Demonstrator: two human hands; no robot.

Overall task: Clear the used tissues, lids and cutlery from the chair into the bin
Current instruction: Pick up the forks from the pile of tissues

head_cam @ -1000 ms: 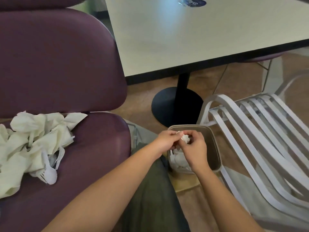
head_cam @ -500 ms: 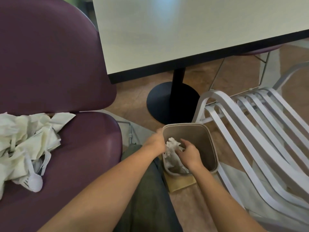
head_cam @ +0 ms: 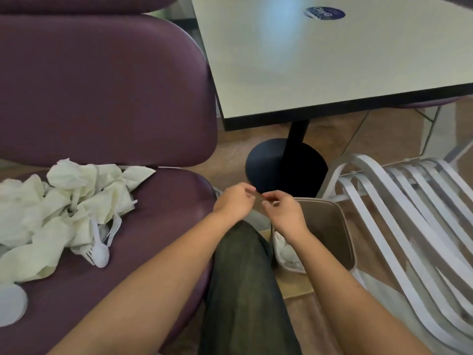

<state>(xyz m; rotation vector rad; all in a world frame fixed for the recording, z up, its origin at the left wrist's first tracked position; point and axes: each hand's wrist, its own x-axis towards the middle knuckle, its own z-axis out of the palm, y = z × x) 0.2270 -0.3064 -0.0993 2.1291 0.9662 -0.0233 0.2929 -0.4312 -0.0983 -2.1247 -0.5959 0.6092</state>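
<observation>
Crumpled pale cream used tissues (head_cam: 64, 201) lie heaped on the left part of a padded purple chair seat (head_cam: 153, 226), against the foot of its backrest. White plastic cutlery, a spoon (head_cam: 98, 248) and a fork (head_cam: 87, 253) among it, pokes out of the heap's lower right edge. A round translucent white plastic lid (head_cam: 10, 304) lies flat on the seat near the lower left edge of the view, just below the heap. A small square beige bin (head_cam: 343, 234) stands on the brown floor to the right of the chair, beside the person's dark-trousered knee (head_cam: 243, 252); white crumpled paper shows inside it along its near left wall. Both bare hands hover close together in the middle of the view. The left hand (head_cam: 234, 201) is above the chair's right edge, fingers loosely curled with nothing in them. The right hand (head_cam: 284, 213) is over the bin's left rim, fingers lightly bent; motion blur makes it hard to be sure, but it seems to hold nothing. A cream table (head_cam: 320, 60) with a black pedestal stands behind, and a white slatted metal chair (head_cam: 409, 213) sits to the right of the bin.
</observation>
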